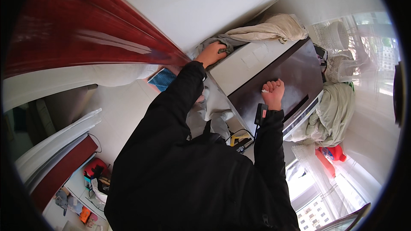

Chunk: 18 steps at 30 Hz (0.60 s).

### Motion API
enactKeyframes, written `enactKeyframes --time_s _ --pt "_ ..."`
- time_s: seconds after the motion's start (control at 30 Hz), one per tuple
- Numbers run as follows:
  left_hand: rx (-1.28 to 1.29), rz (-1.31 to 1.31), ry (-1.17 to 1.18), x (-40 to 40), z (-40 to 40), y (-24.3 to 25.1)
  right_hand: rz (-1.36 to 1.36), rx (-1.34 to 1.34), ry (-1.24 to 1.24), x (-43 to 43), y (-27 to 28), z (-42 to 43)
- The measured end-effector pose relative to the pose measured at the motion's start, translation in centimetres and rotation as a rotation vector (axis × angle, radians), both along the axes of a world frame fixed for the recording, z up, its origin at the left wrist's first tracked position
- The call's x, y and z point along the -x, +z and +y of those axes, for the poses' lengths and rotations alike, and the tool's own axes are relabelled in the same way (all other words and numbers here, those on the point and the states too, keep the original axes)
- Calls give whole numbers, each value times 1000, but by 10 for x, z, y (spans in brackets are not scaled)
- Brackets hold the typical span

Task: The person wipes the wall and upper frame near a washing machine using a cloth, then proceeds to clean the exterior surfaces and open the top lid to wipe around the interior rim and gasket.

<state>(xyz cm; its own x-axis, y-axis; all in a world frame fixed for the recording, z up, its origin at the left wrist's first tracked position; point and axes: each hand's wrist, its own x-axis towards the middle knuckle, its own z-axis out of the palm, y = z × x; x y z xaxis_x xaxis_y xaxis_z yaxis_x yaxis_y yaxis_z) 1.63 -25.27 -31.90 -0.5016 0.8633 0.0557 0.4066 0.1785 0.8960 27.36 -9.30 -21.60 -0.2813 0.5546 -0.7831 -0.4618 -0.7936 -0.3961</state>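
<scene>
With bent fingers, my left hand (212, 54) grips a grey-green cloth (226, 45) at the far left corner of a white and dark brown top-like appliance surface. My right hand (273, 93) is closed on a small white wad (265, 91), which peeks out between the fingers, above the glossy dark brown panel (253, 102). Beside the cloth, a beige fabric bundle (269, 29) lies along the white part (253, 58) of the surface. A small black device (260, 114) is on my right sleeve at the wrist.
Pale green fabric (335, 115) is heaped at the right edge, near a red bottle (336, 153) and sheer curtains (369, 109). A dark red glossy panel (96, 35) stands at upper left. Below the surface are plastic bags and a black cable (240, 130). Shelves with mixed items are at lower left.
</scene>
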Motion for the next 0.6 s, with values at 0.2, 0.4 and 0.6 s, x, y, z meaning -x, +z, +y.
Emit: enactKeyframes --time_s 0.2,0.4,0.6 --pt "234 231 -139 2 -11 40 -65 -41 6 -1 -1 -5" --pt "255 401 -116 -3 4 53 -95 -114 44 5 -3 -3" --pt "412 381 -189 1 -2 44 -118 -173 87 5 -6 -4"
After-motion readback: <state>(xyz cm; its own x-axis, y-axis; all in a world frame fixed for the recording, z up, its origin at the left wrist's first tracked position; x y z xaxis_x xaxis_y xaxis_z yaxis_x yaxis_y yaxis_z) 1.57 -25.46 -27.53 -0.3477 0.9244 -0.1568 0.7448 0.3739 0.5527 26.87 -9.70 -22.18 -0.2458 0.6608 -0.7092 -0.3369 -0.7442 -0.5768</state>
